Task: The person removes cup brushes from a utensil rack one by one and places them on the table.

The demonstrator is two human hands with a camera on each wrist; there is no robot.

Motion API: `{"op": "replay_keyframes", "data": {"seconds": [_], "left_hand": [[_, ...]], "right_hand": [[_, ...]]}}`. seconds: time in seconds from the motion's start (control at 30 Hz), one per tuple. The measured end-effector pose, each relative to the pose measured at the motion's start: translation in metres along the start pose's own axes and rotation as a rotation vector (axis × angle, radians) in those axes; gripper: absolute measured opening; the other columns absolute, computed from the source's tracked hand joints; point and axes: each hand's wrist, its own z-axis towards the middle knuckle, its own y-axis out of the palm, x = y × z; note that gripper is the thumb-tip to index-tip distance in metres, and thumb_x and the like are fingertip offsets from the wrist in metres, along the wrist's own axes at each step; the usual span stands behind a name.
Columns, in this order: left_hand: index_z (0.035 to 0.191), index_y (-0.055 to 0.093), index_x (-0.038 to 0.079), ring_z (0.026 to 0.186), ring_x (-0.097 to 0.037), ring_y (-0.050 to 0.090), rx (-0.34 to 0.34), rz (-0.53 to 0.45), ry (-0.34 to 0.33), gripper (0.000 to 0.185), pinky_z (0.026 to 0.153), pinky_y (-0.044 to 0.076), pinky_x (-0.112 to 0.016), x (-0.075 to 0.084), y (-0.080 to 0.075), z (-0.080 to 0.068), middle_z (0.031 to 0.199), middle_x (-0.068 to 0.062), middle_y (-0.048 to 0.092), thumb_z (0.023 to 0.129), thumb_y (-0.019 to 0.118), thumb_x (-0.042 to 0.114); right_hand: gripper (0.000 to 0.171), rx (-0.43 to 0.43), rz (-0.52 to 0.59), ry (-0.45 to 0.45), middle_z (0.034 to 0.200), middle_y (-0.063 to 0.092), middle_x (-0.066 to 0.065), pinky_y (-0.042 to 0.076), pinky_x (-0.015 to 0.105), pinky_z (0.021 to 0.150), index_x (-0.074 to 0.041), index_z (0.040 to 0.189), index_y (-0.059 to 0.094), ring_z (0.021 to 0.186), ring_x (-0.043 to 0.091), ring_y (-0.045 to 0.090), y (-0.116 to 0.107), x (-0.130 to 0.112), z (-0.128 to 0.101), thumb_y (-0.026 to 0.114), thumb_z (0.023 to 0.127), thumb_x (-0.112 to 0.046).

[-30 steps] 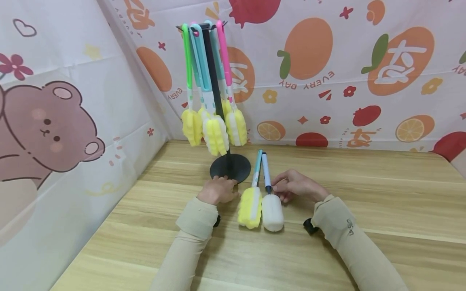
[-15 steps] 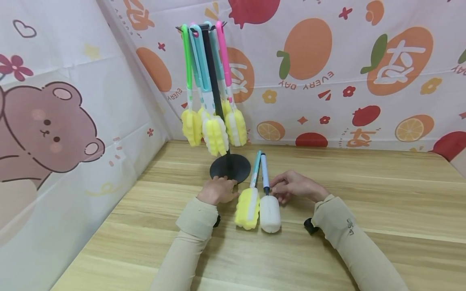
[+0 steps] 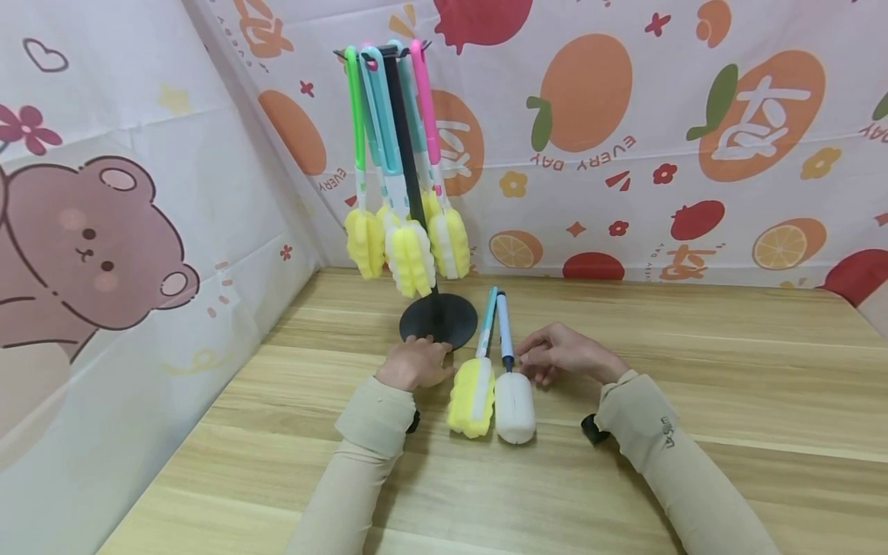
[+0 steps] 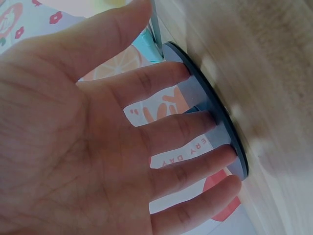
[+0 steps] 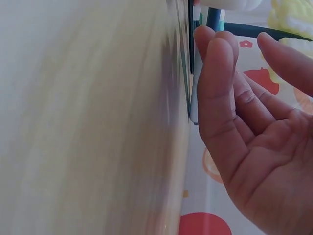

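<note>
My left hand (image 3: 416,362) lies with its fingertips on the round black base (image 3: 454,312) of a stand. In the left wrist view those fingers are straight and spread across the base (image 4: 227,132). Just right of the base, two sponge bottle brushes lie side by side on the table: one with a yellow-and-white head (image 3: 472,397) and teal handle, one with a white head (image 3: 516,408) and pale blue handle. Beside the white brush's neck is my right hand (image 3: 565,354). Its fingers bend loosely and its thumb stands apart, holding nothing in the right wrist view.
Several brushes with yellow sponge heads hang by green, teal and pink handles (image 3: 426,100) from hooks atop the stand's black pole (image 3: 405,116). Patterned cloth (image 3: 590,193) rises behind and at the left of the wooden table (image 3: 694,370).
Early in this second both brushes on the table shifted slightly to the left and toward me. Since then they have stayed put. The left hand keeps its place, and the right hand hardly moves.
</note>
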Motion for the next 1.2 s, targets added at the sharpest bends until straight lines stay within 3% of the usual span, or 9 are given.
{"op": "replay_keyframes", "data": {"seconds": [0.4,0.63,1.2], "left_hand": [[0.148,0.055,0.016,0.132,-0.038,0.047,-0.016,-0.007,-0.001,0.049,0.104,0.042,-0.053,0.001,0.002,0.001,0.147,-0.016,0.051,0.105,0.057,0.039],[0.146,0.057,0.016,0.128,-0.039,0.050,0.003,-0.014,0.004,0.047,0.101,0.044,-0.054,0.000,0.001,0.000,0.143,-0.016,0.054,0.104,0.058,0.037],[0.146,0.057,0.017,0.126,-0.038,0.051,0.003,-0.005,-0.006,0.046,0.100,0.045,-0.054,-0.001,0.000,-0.001,0.143,-0.015,0.054,0.105,0.056,0.037]], "right_hand": [[0.037,0.080,-0.008,0.018,0.097,0.071,0.014,0.056,0.032,0.070,0.012,0.130,0.056,0.072,0.020,0.063,-0.007,-0.012,-0.003,0.061,0.101,-0.010],[0.035,0.124,-0.015,-0.041,0.102,0.071,0.023,0.057,0.031,0.070,0.017,0.129,0.053,0.071,0.019,0.064,-0.011,-0.024,0.000,0.055,0.100,-0.003],[0.032,0.206,-0.054,-0.066,0.099,0.073,0.017,0.059,0.036,0.073,0.014,0.127,0.058,0.072,0.019,0.065,-0.016,-0.046,0.004,0.059,0.103,-0.007]]}}
